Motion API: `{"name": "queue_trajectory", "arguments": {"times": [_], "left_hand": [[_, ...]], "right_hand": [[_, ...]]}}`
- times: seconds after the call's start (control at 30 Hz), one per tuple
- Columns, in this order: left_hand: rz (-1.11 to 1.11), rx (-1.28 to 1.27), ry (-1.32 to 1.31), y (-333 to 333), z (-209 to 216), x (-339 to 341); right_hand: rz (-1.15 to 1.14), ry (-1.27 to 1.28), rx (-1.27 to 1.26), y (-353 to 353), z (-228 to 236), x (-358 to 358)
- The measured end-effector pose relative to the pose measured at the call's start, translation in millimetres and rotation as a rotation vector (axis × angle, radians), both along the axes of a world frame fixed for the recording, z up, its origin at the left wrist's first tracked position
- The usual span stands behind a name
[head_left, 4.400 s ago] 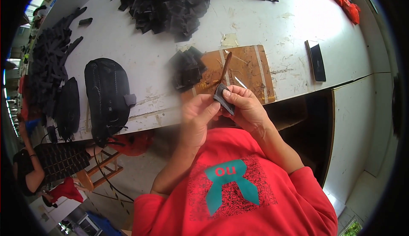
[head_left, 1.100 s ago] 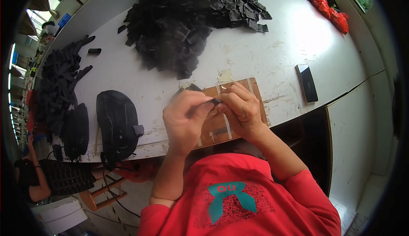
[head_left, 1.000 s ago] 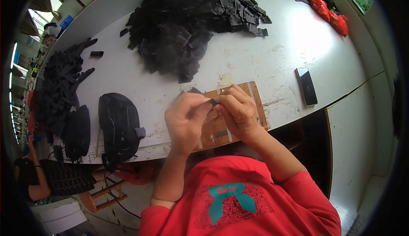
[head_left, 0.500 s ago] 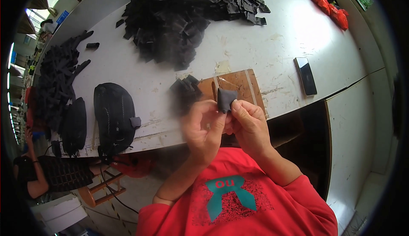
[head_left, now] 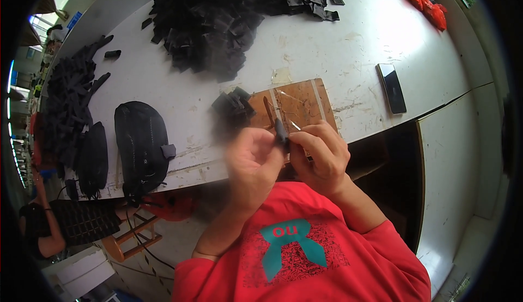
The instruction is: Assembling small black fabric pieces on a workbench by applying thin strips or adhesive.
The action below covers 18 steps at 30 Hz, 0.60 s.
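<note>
My left hand (head_left: 255, 157) pinches a small dark fabric piece (head_left: 281, 133), seen nearly edge-on above a wooden board. Close beside it, my right hand (head_left: 321, 152) is closed with curled fingers. A thin shiny metal tool (head_left: 295, 125) sticks out at the right fingertips; its kind is too small to tell, and the rest is hidden. Left of the board lies a small stack of black fabric pieces (head_left: 233, 106). The brown board (head_left: 305, 103) has strips of tape across it and a narrow brown stick (head_left: 268, 108) on it.
A large heap of black fabric pieces (head_left: 212, 29) covers the back of the white table (head_left: 348, 56). At left are more black strips (head_left: 68, 95) and a black pouch (head_left: 140, 146). A phone (head_left: 392, 88) and red plastic bags (head_left: 419, 2) lie at right. Another person's arm (head_left: 46, 215) shows at far left.
The fabric piece has turned from showing its flat face to nearly edge-on. My right hand has curled and shifted slightly, and the shiny metal now shows at its fingertips.
</note>
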<state>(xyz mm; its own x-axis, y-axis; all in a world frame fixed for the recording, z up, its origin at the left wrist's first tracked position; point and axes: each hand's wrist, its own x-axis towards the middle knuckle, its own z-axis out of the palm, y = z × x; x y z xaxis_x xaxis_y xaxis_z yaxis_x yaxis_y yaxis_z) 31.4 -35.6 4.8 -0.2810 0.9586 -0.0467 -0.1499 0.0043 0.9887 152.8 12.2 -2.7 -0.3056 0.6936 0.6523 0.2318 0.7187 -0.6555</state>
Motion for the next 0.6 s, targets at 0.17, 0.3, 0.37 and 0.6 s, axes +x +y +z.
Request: {"name": "queue_trajectory", "arguments": {"times": [0.17,0.3,0.37,0.6], "left_hand": [[0.079,0.081,0.366,-2.7,-5.9,8.6],[-0.029,0.033,0.084,-4.9,-8.9,2.9],[0.061,0.054,0.164,-5.5,-26.6,-13.8],[0.483,-0.166,0.687,58.3,-103.9,-105.1]], "right_hand": [[-0.196,-0.194,0.537,3.0,-12.6,3.1],[-0.171,-0.111,0.397,6.3,-16.0,14.9],[-0.201,-0.054,0.232,0.0,-14.9,34.0],[-0.641,-0.164,-0.238,-49.1,-97.1,134.5]]}}
